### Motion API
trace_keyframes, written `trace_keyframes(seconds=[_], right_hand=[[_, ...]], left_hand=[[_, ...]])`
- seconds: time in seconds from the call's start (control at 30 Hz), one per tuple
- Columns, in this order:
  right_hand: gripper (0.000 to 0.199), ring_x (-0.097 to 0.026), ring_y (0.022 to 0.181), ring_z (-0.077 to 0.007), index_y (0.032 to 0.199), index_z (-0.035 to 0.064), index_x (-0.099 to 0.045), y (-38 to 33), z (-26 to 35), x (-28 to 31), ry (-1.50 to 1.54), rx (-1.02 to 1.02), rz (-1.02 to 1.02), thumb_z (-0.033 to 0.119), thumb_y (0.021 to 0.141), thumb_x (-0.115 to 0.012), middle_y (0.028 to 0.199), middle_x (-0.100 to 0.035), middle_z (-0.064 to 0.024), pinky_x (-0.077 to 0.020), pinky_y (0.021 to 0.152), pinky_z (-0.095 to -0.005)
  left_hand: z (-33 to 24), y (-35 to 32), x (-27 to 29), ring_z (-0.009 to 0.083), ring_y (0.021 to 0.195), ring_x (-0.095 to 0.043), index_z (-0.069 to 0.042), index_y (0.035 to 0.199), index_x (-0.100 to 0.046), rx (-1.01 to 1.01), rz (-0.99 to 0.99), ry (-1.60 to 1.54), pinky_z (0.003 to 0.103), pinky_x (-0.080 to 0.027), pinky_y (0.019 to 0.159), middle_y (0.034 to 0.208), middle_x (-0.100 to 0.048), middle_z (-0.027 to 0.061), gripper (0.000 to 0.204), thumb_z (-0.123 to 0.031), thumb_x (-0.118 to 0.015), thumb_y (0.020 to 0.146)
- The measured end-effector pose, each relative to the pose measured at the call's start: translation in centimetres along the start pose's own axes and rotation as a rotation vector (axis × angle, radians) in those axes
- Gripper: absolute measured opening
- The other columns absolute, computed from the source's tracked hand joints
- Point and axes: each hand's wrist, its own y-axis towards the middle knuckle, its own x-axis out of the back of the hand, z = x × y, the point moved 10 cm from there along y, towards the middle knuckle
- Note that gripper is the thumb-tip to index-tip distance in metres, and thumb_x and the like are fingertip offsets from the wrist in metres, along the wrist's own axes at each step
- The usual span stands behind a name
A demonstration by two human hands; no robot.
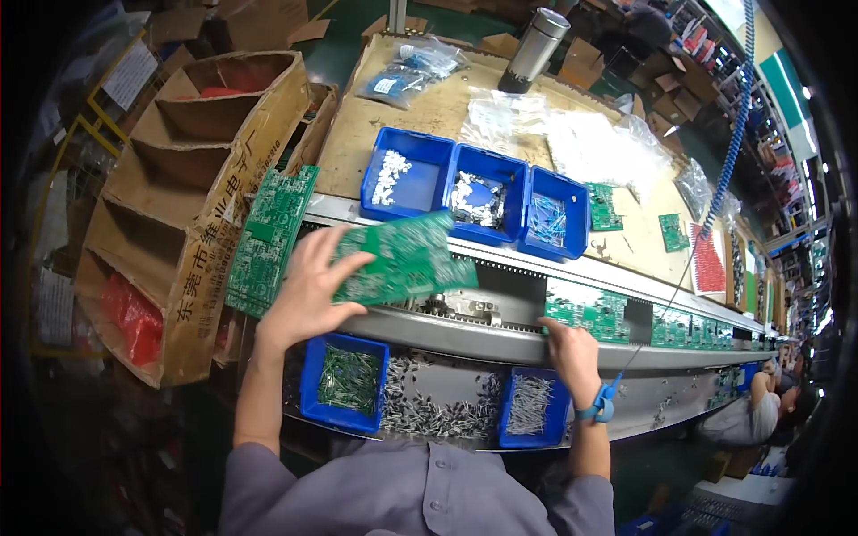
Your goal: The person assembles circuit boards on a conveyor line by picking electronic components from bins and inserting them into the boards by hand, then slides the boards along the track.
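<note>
My left hand [308, 284] grips the left end of a green circuit board [407, 259], held tilted above the conveyor rail; its right end is slightly blurred. My right hand [574, 355], with a blue wrist strap [600, 406], has its fingers curled and pinched at the near left corner of another circuit board [585, 311], which lies in the rail. Left of my left hand, more green boards [271, 234] stand against a cardboard box. Beyond the held board sit three blue bins [404, 213] with white connectors and blue-and-white parts.
Nearer me, a blue bin of green-bodied parts [349, 380] and a blue bin of metal pins [534, 406] flank loose components [442, 402] on a metal tray. A compartmented cardboard box [192, 179] stands left. A steel flask [536, 49] stands at the back. Another person [755, 415] sits far right.
</note>
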Motion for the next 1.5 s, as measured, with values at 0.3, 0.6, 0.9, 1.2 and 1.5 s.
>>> trace_keyframes(seconds=[0.3, 0.6, 0.9, 1.2, 1.5], right_hand=[[0.026, -0.063, 0.068, -0.0328, 0.1, 0.021, -0.069, -2.2, -8.4, 0.7, -0.032, -0.221, -0.019, 0.01, 0.08, -0.057, 0.073, -0.065, -0.0146, -0.0492, 0.061, -0.0429], [0.025, -0.063, 0.073, -0.0353, 0.092, 0.0193, -0.072, -3.1, -15.1, 1.5, -0.02, -0.427, -0.047, 0.009, 0.079, -0.054, 0.075, -0.064, -0.0173, -0.0503, 0.064, -0.0435], [0.021, -0.057, 0.077, -0.0343, 0.098, 0.0035, -0.066, 7.2, 2.8, 7.3, 0.349, 0.203, -0.235, 0.0, 0.078, -0.06, 0.081, -0.062, -0.0152, -0.0461, 0.07, -0.0399], [0.009, -0.062, 0.075, -0.0354, 0.082, 0.0025, -0.064, 19.7, 21.8, 2.5, 0.369, 0.724, -0.25, 0.004, 0.074, -0.059, 0.075, -0.063, -0.0183, -0.0503, 0.067, -0.0437], [0.01, -0.062, 0.075, -0.0391, 0.073, -0.0026, -0.062, 24.3, 23.1, -2.5, 0.259, 0.499, -0.185, 0.007, 0.071, -0.06, 0.074, -0.062, -0.0229, -0.0504, 0.071, -0.046]], left_hand=[[-4.6, 4.3, -8.3, 0.04, 0.131, -0.029, -0.014, 0.121, -0.056, -0.323, 0.203, -0.055, 0.05, -0.023, 0.108, 0.14, -0.033, 0.0233, 0.066, -0.028, -0.081, 0.062], [-4.5, 3.5, -11.4, 0.0404, 0.134, -0.025, -0.016, 0.125, -0.055, -0.312, 0.301, -0.047, 0.056, -0.018, 0.11, 0.145, -0.032, 0.0148, 0.053, -0.033, -0.07, 0.077], [-4.3, 2.8, -12.1, 0.0383, 0.137, -0.021, -0.016, 0.13, -0.051, -0.314, 0.301, -0.055, 0.057, -0.016, 0.11, 0.148, -0.028, 0.015, 0.05, -0.04, -0.058, 0.087], [-5.2, 3.0, -13.1, 0.0348, 0.138, -0.021, -0.02, 0.133, -0.048, -0.346, 0.301, -0.013, 0.06, -0.017, 0.109, 0.148, -0.026, 0.0124, 0.049, -0.038, -0.056, 0.087], [-4.8, 2.9, -13.6, 0.0352, 0.138, -0.017, -0.021, 0.134, -0.045, -0.323, 0.31, -0.024, 0.059, -0.016, 0.109, 0.147, -0.024, 0.0122, 0.048, -0.036, -0.055, 0.089]])
